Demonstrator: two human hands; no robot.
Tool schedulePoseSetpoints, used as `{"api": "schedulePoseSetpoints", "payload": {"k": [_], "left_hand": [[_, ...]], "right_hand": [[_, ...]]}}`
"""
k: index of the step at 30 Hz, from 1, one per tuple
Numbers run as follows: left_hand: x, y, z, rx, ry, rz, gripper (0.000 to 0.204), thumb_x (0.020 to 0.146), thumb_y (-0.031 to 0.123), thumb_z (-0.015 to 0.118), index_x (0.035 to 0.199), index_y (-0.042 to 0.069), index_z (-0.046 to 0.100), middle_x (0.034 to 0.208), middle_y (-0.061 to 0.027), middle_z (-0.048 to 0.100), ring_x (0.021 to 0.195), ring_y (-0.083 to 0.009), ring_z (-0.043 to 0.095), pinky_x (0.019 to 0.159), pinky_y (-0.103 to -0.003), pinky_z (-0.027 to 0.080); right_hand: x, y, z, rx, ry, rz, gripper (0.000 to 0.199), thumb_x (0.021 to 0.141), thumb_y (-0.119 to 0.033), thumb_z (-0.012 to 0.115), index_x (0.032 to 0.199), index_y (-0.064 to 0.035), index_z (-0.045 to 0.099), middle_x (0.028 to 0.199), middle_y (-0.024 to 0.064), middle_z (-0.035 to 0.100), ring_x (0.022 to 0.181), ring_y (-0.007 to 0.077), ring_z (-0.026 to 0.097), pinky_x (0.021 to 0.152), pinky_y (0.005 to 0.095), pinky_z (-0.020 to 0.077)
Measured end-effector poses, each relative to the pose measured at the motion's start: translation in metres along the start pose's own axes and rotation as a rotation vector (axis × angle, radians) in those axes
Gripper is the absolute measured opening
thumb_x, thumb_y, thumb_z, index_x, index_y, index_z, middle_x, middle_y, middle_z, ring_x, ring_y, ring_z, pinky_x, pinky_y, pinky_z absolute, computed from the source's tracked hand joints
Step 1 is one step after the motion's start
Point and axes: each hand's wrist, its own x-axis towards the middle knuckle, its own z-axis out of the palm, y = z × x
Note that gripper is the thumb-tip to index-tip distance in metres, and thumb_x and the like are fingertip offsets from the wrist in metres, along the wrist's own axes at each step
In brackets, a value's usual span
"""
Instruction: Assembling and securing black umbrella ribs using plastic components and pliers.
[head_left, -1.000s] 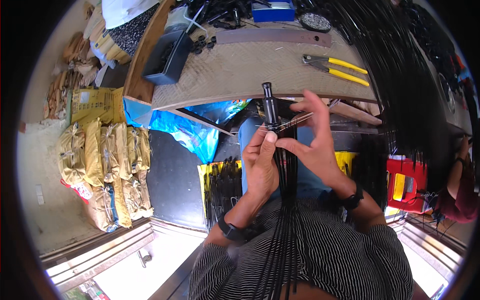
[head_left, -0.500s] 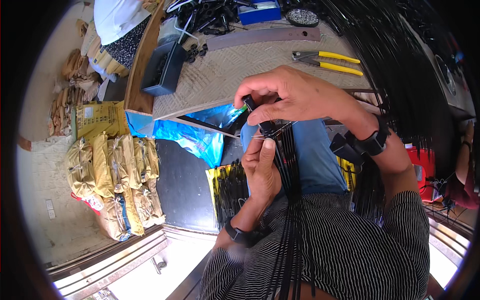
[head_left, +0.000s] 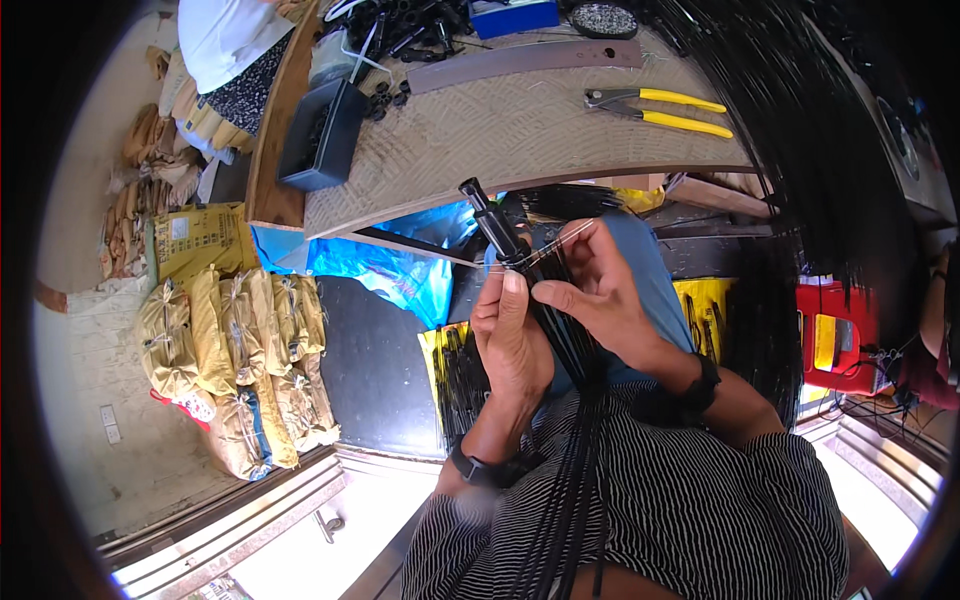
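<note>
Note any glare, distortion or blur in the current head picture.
Head view: white glare washes out the lower left and lower right; fisheye distortion likely bows the edge of the table; a hazy smudge blurs the left sleeve; left hand and right hand look fairly sharp.

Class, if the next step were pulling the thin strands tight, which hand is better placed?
Right, probably: the right hand has the thin strands at its fingers, while the left hand holds near the black tube's lower end.
</note>
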Motion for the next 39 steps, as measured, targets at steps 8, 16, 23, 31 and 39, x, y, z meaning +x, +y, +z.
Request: {"api": "schedulePoseSetpoints", "payload": {"k": [8, 16, 23, 31, 39], "left_hand": [[-0.007, -0.002, 0.001, 0.027, 0.044, 0.047, 0.031, 0.090, 0.021, 0.050, 0.113, -0.001, 0.051, 0.101, -0.0071, 0.058, 0.090, -0.0139, 0.054, 0.084, -0.028, 0.043], [-0.008, -0.002, 0.001, 0.017, 0.006, 0.049, 0.031, 0.089, 0.021, 0.052, 0.113, 0.001, 0.049, 0.101, -0.0070, 0.057, 0.093, -0.0151, 0.054, 0.085, -0.030, 0.043], [-0.006, -0.001, -0.009, -0.015, -0.104, -0.028, 0.041, 0.087, 0.027, 0.055, 0.118, 0.002, 0.046, 0.109, -0.0096, 0.055, 0.098, -0.0193, 0.054, 0.087, -0.034, 0.042], [-0.003, 0.003, -0.010, -0.071, -0.125, -0.061, 0.050, 0.081, 0.034, 0.061, 0.115, 0.000, 0.050, 0.121, -0.0170, 0.048, 0.119, -0.0261, 0.040, 0.099, -0.039, 0.034], [-0.006, -0.004, -0.015, -0.109, -0.104, -0.032, 0.046, 0.085, 0.032, 0.055, 0.119, 0.003, 0.047, 0.132, -0.0155, 0.037, 0.119, -0.0241, 0.040, 0.098, -0.040, 0.034]], "right_hand": [[-0.010, 0.009, 0.010, -0.002, -0.007, -0.076, 0.029, 0.081, -0.007, 0.061, 0.098, -0.0047, 0.038, 0.087, 0.0011, 0.041, 0.080, 0.0059, 0.043, 0.072, 0.0201, 0.0383], [-0.005, 0.008, 0.004, -0.025, -0.041, -0.127, 0.025, 0.082, -0.008, 0.059, 0.097, -0.0041, 0.039, 0.086, 0.0006, 0.042, 0.078, 0.0066, 0.043, 0.071, 0.0200, 0.0377], [-0.004, 0.011, -0.010, 0.312, -0.164, 0.200, 0.018, 0.082, -0.009, 0.062, 0.092, -0.0051, 0.048, 0.081, -0.0027, 0.051, 0.076, 0.0028, 0.047, 0.066, 0.0186, 0.0398], [-0.013, 0.005, 0.001, 0.132, -0.044, 0.172, 0.010, 0.081, -0.010, 0.063, 0.084, -0.0013, 0.060, 0.072, -0.0051, 0.053, 0.064, 0.0000, 0.047, 0.054, 0.0153, 0.0369], [-0.009, 0.003, -0.007, 0.124, -0.130, 0.258, 0.012, 0.081, -0.012, 0.064, 0.086, -0.0014, 0.062, 0.071, -0.0043, 0.054, 0.065, 0.0011, 0.049, 0.056, 0.0166, 0.0382]]}}
